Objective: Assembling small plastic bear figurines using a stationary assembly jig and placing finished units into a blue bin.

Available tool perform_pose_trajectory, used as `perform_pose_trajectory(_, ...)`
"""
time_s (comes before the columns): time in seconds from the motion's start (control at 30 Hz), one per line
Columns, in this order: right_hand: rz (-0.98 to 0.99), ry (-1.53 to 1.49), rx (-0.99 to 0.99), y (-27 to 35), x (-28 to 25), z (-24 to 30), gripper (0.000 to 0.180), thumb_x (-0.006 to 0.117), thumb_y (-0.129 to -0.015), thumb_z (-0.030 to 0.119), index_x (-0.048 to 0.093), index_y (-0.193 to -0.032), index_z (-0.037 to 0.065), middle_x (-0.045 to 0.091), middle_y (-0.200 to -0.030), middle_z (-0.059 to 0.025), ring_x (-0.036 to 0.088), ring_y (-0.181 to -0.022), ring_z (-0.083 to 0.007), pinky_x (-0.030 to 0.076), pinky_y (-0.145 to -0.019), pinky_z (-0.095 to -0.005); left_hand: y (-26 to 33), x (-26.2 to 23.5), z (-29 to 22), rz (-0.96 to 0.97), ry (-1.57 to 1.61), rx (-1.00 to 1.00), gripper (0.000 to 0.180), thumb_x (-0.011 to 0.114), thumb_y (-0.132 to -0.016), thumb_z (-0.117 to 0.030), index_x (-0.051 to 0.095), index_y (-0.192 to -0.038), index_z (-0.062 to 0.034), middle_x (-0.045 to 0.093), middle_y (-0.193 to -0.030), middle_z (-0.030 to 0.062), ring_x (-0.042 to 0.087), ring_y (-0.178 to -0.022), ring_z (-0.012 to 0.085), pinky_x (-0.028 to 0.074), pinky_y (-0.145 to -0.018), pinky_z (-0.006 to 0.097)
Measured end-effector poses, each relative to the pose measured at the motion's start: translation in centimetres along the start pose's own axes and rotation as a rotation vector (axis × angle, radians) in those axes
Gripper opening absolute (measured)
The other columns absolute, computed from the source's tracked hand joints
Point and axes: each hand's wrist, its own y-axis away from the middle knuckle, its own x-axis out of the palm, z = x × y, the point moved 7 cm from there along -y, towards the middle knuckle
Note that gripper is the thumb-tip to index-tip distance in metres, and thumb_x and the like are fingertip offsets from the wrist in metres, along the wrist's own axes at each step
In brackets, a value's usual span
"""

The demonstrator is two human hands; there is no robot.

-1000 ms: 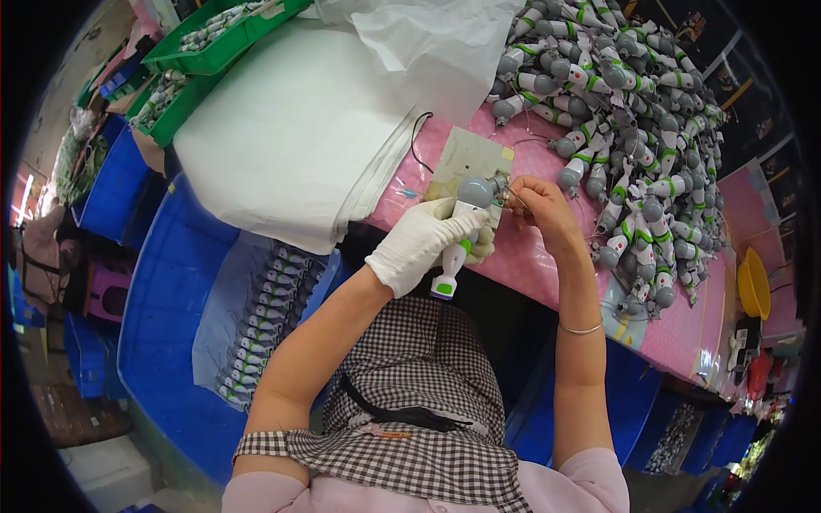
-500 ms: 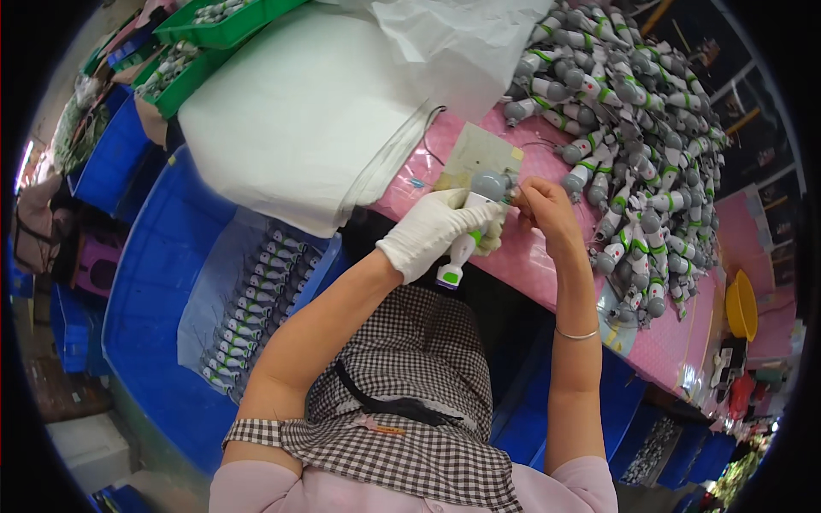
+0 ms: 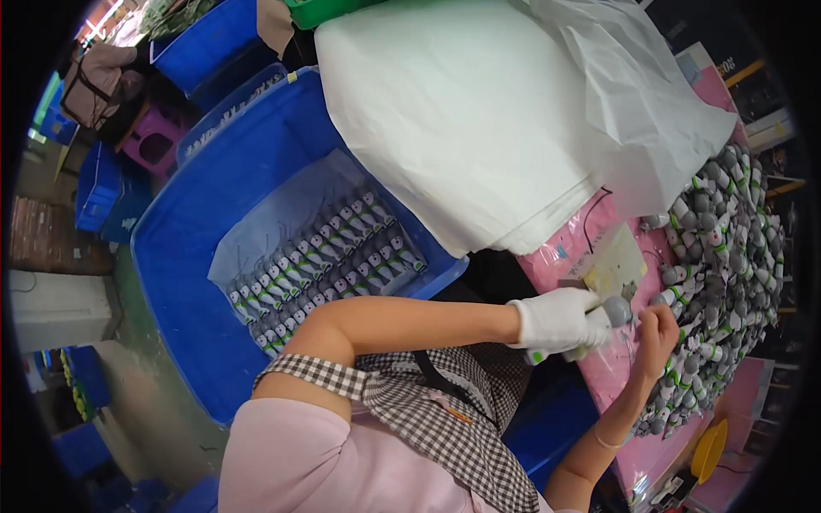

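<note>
My left hand (image 3: 556,321), in a white glove, is closed around a small white handheld piece with a green accent and a rounded grey end (image 3: 617,311). The grey end sticks out of the glove toward the right. Close beside it, my bare right hand (image 3: 657,342) has its fingers pinched together; whatever they hold is too small to make out. Both hands are over the near edge of the pink-covered table (image 3: 611,376). A flat pale plate (image 3: 617,265) lies just beyond them.
A big heap of similar pieces (image 3: 727,265) covers the table's right side. White sheets (image 3: 453,120) are stacked at the back. To the left, a large blue bin (image 3: 184,256) holds rows of these pieces (image 3: 316,256) on a white liner. A yellow basin (image 3: 708,451) is at lower right.
My view has swung left, so the blue bin shows more fully and the hands appear farther right. The left hand still grips the piece, and the right stays pinched beside it.
</note>
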Motion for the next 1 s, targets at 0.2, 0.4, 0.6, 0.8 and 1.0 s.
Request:
perform_pose_trajectory(0.2, -0.095, -0.288, -0.065, 2.1, 1.9, 5.3, 0.015, 0.053, -0.091, 0.013, 0.058, -0.096, -0.001, 0.056, -0.077, -0.0046, 0.043, -0.049, -0.0052, 0.034, -0.046, -0.0170, 15.2, -17.7, 0.9, -0.506, 0.208, -0.126, 0.025, 0.065, -0.078, -0.022, 0.052, -0.088, -0.0029, 0.049, -0.062, -0.0020, 0.041, -0.043, 0.0042, 0.033, -0.033, 0.018)
perform_pose_trajectory(0.4, -0.097, -0.282, 0.008, 0.9, 2.2, -1.0, 0.011, 0.055, -0.090, 0.010, 0.059, -0.095, 0.000, 0.053, -0.069, -0.0010, 0.040, -0.048, -0.0040, 0.029, -0.043, -0.0168, 25.9, -38.5, 22.6, -1.365, 0.333, -0.435, 0.027, 0.058, -0.086, -0.021, 0.054, -0.108, -0.0068, 0.053, -0.080, 0.0074, 0.051, -0.064, 0.0144, 0.045, -0.054, 0.028)
perform_pose_trajectory(0.6, -0.291, -0.496, 0.140, 1.5, -1.4, -4.8, 0.013, 0.054, -0.091, 0.014, 0.059, -0.097, 0.003, 0.045, -0.060, 0.0037, 0.034, -0.045, -0.0026, 0.026, -0.041, -0.0176, 21.4, -45.6, 23.2, -1.527, 0.430, -0.457, 0.032, 0.057, -0.087, -0.020, 0.053, -0.116, -0.0057, 0.055, -0.089, 0.0114, 0.055, -0.074, 0.0191, 0.048, -0.063, 0.031)
perform_pose_trajectory(0.8, -0.568, -0.276, 0.344, 7.8, -7.3, -7.9, 0.011, 0.056, -0.090, 0.013, 0.059, -0.092, 0.002, 0.047, -0.060, 0.0028, 0.038, -0.044, -0.0034, 0.028, -0.039, -0.0177, 15.4, -43.8, 24.0, -1.267, 0.145, -0.372, 0.033, 0.056, -0.088, -0.020, 0.052, -0.118, -0.0050, 0.055, -0.093, 0.0117, 0.055, -0.077, 0.0200, 0.048, -0.066, 0.031)
perform_pose_trajectory(1.0, -0.586, -0.283, 0.431, 8.2, -5.4, -7.7, 0.010, 0.060, -0.087, 0.012, 0.060, -0.086, 0.002, 0.052, -0.058, 0.0006, 0.045, -0.043, -0.0064, 0.034, -0.040, -0.0189, 15.9, -46.3, 22.7, -0.956, -0.102, -0.174, 0.035, 0.056, -0.088, -0.019, 0.051, -0.119, -0.0042, 0.055, -0.098, 0.0121, 0.056, -0.081, 0.0209, 0.048, -0.069, 0.032)
